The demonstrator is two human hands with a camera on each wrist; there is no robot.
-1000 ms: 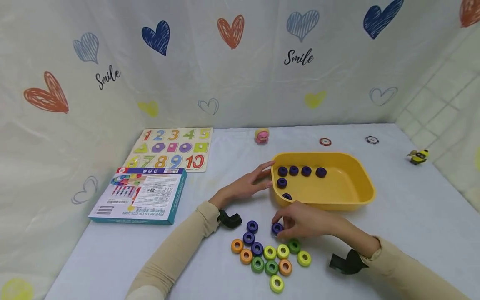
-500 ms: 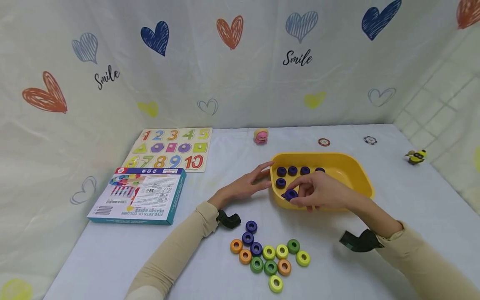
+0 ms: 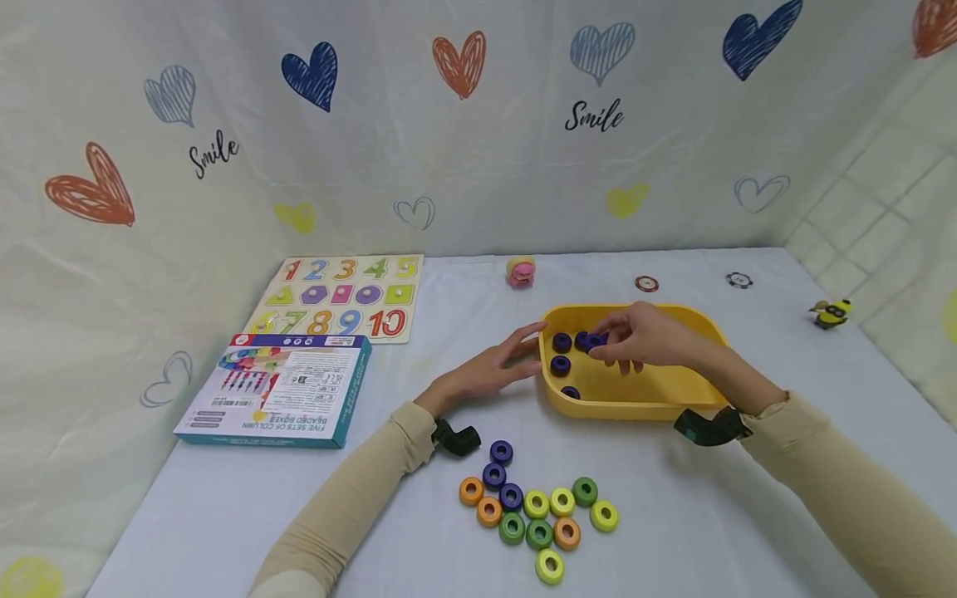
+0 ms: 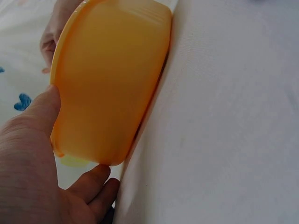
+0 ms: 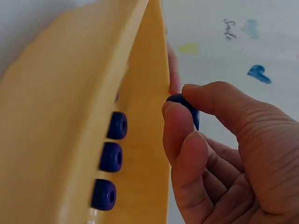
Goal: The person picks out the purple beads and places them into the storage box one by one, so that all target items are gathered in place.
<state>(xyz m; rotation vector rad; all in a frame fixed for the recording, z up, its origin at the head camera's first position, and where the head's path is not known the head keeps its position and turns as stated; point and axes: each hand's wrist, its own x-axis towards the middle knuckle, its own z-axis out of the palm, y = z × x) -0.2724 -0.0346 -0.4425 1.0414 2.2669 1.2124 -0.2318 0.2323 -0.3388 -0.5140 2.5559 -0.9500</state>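
My right hand (image 3: 641, 339) is over the yellow tray (image 3: 620, 407), pinching a dark blue ring bead (image 5: 192, 110) between thumb and fingertips. Inside the tray, several more blue beads (image 3: 561, 365) lie along its left and back sides; the right hand hides part of the back row. At the tray's left end, my left hand (image 3: 486, 374) rests against the wall with its fingers extended. The left wrist view has its thumb (image 4: 46, 105) touching the rim and the fingertips by the lower corner.
Loose orange, green, yellow and blue beads (image 3: 538, 533) lie in front of the tray. To the left are a toy box (image 3: 277, 390) and a number board (image 3: 340, 295). A pink figure (image 3: 521, 272), two chips (image 3: 646, 284) and a bee toy (image 3: 831, 313) stand around the back.
My right hand has picked a blue bead off the cloth and carried it up over the tray, first near its front left corner, then further back. The left hand stays put.
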